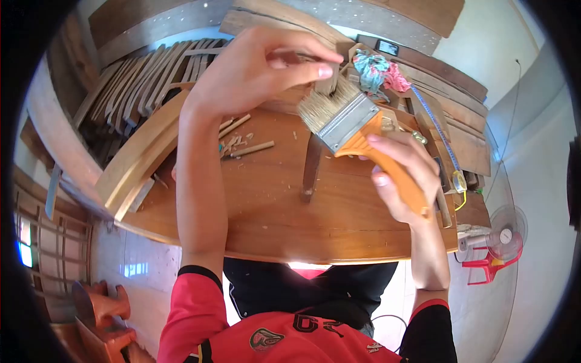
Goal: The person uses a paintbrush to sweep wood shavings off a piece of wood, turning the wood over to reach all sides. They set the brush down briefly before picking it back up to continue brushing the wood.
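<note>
My left hand (257,75), at the upper middle of the head view, pinches the top of a narrow dark wooden piece (311,169) between thumb and fingers. The piece stands upright, its lower end at the tabletop. My right hand (407,175) is wrapped round the orange handle of a wide paintbrush (354,124). Pale bristles point up and left against the wooden piece and hide its middle. Whether bristles and wood touch is hard to tell.
Wood shavings (236,144) and thin sticks lie on the wooden table (266,224). Curved slats (142,91) are stacked at the back left. Crumpled cloths (372,69), a blue measuring tape (436,124) and boards lie at the right. A fan (507,237) stands below right.
</note>
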### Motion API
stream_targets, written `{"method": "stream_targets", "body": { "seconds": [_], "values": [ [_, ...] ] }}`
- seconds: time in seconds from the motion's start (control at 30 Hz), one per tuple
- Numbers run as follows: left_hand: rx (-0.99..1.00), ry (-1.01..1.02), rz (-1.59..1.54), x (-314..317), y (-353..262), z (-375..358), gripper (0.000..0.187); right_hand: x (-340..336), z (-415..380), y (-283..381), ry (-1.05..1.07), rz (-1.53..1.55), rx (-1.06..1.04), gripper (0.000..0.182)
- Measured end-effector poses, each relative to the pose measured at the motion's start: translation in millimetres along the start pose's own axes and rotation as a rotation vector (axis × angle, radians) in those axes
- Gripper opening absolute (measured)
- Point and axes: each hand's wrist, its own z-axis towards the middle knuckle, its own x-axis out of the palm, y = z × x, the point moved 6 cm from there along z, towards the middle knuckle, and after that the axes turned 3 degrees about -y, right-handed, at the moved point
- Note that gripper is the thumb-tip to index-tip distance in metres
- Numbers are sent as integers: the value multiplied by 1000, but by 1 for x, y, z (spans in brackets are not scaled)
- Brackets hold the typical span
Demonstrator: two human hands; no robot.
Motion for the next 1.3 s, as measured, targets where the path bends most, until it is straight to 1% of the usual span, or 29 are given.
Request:
{"method": "stream_targets", "body": {
  "seconds": [0.07,0.1,0.13,0.17,0.23,0.27,0.37,0.4,0.43,0.47,0.5,0.57,0.63,0.67,0.7,0.77,0.83,0.87,0.97,1.0,1.1,1.13,1.27,1.3],
  "values": [
    [5,-54,-26,3,-2,-3,27,11,-16,-10,40,-13,-69,41],
    [9,-74,-42,6,-2,-4,28,14,-25,-15,45,13,-84,40],
    [-52,-92,7,6,2,-3,28,19,-38,-27,100,69,-46,37],
    [-55,-92,-13,6,2,-4,28,20,-50,-37,151,118,-13,34],
    [-49,-88,-56,6,4,-2,28,27,-67,-47,324,122,43,30],
    [-60,-60,-18,4,4,0,28,30,-72,-51,410,123,74,28],
    [-68,-29,-97,6,3,2,27,29,-52,-47,452,204,-18,22],
    [-53,5,-96,6,5,3,27,22,-33,-43,384,296,-33,18],
    [-55,20,-109,4,4,3,27,9,-20,-46,332,226,-31,15],
    [-52,33,-119,1,2,3,27,-5,0,-45,257,298,-61,15],
    [-56,45,-130,1,0,3,27,-18,18,-44,201,301,-50,16],
    [-57,8,-61,1,-1,0,29,-37,46,-31,110,248,37,19],
    [-63,-15,-24,0,-3,-2,31,-42,62,-15,115,191,69,22],
    [-68,-15,-95,1,-3,-1,27,-42,67,-8,154,213,-32,23],
    [-59,-35,-46,2,-3,0,28,-41,70,-2,194,234,-133,24],
    [-34,-90,57,-1,0,0,29,-38,69,-8,235,252,-132,24],
    [-57,-97,81,-4,12,4,31,-23,53,-38,235,258,80,24],
    [-66,-86,86,-4,15,6,32,-12,47,-43,220,306,32,23],
    [-20,-44,71,2,10,10,32,6,29,-45,632,164,150,27],
    [0,-30,62,4,7,9,32,7,26,-44,717,66,163,29],
    [-1,-36,34,11,1,6,31,1,23,-50,578,170,87,31],
    [-7,-49,55,12,-2,5,31,-9,28,-48,452,249,49,30],
    [-25,-75,118,10,-12,-3,29,-61,41,-27,67,205,152,31],
    [-27,-70,127,10,-13,-4,29,-62,42,-24,68,219,136,32]
  ]
}}
